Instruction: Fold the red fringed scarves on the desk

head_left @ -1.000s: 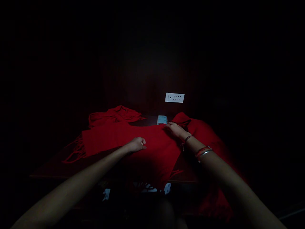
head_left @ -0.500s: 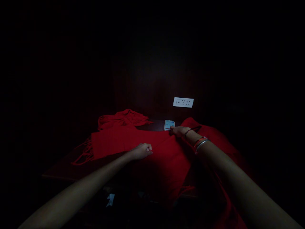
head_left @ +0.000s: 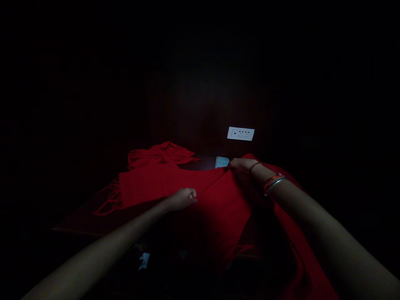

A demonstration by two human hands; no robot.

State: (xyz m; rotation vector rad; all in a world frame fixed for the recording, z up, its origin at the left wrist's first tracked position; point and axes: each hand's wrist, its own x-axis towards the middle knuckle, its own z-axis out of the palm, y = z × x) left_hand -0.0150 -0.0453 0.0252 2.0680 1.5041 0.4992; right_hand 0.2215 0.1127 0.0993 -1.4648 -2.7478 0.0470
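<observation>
A long red scarf [head_left: 150, 183] with a fringed end at the left is spread over a dark table, and part of it hangs past the front edge. My left hand [head_left: 183, 198] is closed in a pinch on its near edge, around the middle. Farther back and to the right, my right hand [head_left: 240, 165] grips the cloth too, fingers closed. A taut fold line runs between the two hands. Just beyond the right hand lies a phone [head_left: 221, 162] with a lit screen, its near part covered. More red cloth drapes under my right forearm.
Another crumpled red cloth [head_left: 162, 153] lies at the back left of the table [head_left: 78, 221]. A white socket plate [head_left: 240, 133] is on the dark wall behind. Below the table edge a pale object [head_left: 144, 261] shows dimly. The surroundings are very dark.
My right hand has risen slightly and moved right, pulling the cloth edge tight and over the phone's lower part. My left hand has shifted only slightly left.
</observation>
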